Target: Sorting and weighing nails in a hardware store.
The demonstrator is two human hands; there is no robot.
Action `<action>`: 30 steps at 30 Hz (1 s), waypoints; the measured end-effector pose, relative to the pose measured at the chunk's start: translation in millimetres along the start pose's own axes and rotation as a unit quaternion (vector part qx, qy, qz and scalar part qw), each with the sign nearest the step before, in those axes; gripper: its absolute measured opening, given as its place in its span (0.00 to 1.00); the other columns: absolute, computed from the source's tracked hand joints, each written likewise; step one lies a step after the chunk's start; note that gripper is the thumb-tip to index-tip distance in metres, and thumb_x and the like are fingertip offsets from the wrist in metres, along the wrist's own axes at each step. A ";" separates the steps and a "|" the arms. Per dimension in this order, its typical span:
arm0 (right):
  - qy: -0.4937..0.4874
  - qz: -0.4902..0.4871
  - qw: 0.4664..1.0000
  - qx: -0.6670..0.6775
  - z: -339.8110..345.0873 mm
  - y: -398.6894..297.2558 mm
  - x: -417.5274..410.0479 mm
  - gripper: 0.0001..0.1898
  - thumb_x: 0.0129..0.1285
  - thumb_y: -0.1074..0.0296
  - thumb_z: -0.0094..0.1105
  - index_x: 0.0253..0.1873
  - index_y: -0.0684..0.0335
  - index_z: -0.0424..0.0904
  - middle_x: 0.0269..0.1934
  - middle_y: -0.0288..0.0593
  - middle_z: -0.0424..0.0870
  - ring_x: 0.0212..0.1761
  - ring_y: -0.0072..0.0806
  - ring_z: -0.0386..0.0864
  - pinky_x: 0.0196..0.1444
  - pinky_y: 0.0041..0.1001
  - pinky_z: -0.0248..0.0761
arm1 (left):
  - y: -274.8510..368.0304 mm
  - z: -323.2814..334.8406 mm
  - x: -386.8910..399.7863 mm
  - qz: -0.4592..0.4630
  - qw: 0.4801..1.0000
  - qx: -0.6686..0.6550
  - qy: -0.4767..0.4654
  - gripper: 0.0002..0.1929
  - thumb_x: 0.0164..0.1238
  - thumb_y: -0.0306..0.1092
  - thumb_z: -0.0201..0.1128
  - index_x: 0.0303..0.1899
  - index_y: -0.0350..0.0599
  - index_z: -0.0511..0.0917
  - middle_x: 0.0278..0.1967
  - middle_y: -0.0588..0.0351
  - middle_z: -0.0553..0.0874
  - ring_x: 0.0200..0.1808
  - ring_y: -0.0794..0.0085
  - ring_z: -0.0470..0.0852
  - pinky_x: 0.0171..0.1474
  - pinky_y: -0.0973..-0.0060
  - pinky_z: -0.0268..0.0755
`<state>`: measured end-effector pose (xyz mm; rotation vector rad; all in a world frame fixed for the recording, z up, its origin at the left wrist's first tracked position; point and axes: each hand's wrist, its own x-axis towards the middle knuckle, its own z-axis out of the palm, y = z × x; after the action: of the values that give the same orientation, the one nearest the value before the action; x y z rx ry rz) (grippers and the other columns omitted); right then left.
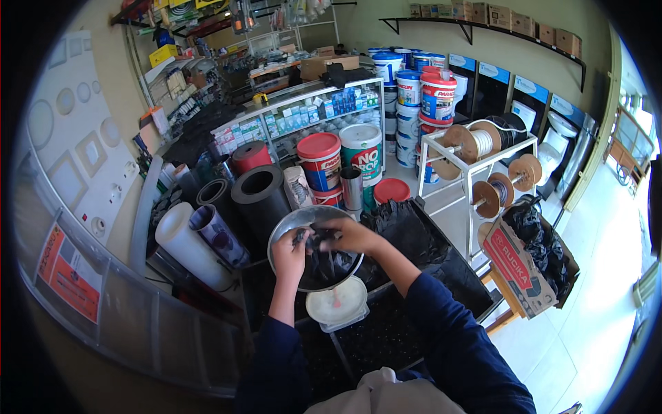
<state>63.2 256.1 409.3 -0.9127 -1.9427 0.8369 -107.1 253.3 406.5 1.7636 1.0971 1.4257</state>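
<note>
Over a round metal pan (277, 235), my left hand (288, 256) pinches a dark crumpled piece that looks like black plastic (301, 236). My right hand (351, 235) reaches in from the right beside it. Its fingers are blurred, so whether they grip the same piece is unclear. More black plastic (326, 269) lies inside the pan beneath both hands. Just on my side of the pan is a whitish round face with a reddish mark (336, 301), perhaps the dial of a weighing scale. It rests on a black speckled counter (382, 331).
Black plastic bags (403, 227) fill the counter's right part. Upright rolls, including a black one (261, 191) and a white one (191, 246), crowd the left. Paint pails (319, 160) stand beyond. A cable-spool rack (470, 171) and a cardboard box of black bags (527, 259) are at right.
</note>
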 end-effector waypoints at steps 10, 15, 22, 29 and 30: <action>0.184 -0.088 0.953 -0.226 26.9 22.6 12.7 0.07 0.42 0.74 0.58 0.25 0.70 0.72 0.28 0.55 0.75 0.33 0.51 0.73 0.35 0.39 0.66 | -18.6 3.8 -5.8 0.096 0.992 0.076 -0.042 0.40 0.41 0.40 0.71 0.57 0.39 0.59 0.50 0.46 0.73 0.53 0.58 0.71 0.56 0.66 0.60; 0.280 -0.131 0.939 -0.153 26.7 -10.3 21.8 0.08 0.43 0.76 0.60 0.22 0.72 0.69 0.23 0.54 0.72 0.28 0.51 0.71 0.29 0.39 0.63 | -23.7 8.8 -25.1 -0.033 0.987 0.153 -0.038 0.50 0.34 0.39 0.74 0.60 0.33 0.51 0.58 0.37 0.62 0.60 0.54 0.63 0.61 0.66 0.55; 0.370 -0.158 0.905 -0.136 -1.1 -54.5 -3.4 0.06 0.45 0.77 0.61 0.28 0.70 0.73 0.25 0.53 0.73 0.28 0.48 0.72 0.27 0.33 0.64 | -8.3 11.6 -43.0 -0.168 0.922 -0.298 0.183 0.38 0.54 0.59 0.54 0.59 0.39 0.58 0.57 0.49 0.66 0.58 0.60 0.65 0.58 0.59 0.56; 0.387 -0.130 0.902 -0.140 -24.0 -65.6 -47.8 0.11 0.41 0.81 0.54 0.34 0.72 0.72 0.35 0.53 0.74 0.38 0.50 0.72 0.38 0.36 0.68 | -25.7 42.3 -93.5 -0.225 0.686 -0.677 -0.145 0.36 0.57 0.66 0.41 0.56 0.44 0.64 0.50 0.52 0.73 0.51 0.61 0.72 0.55 0.53 0.61; 0.388 -0.110 0.901 -0.158 -33.0 -63.3 -63.9 0.11 0.40 0.81 0.54 0.34 0.72 0.72 0.35 0.53 0.74 0.38 0.49 0.72 0.38 0.36 0.68 | 0.5 62.1 -101.0 -0.291 0.689 -0.655 -0.109 0.35 0.58 0.65 0.40 0.56 0.44 0.64 0.50 0.51 0.73 0.49 0.60 0.73 0.54 0.52 0.63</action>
<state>99.6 177.6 450.5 -0.9887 -1.4309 -0.0186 -54.3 166.3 345.7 0.4138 0.1979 1.0135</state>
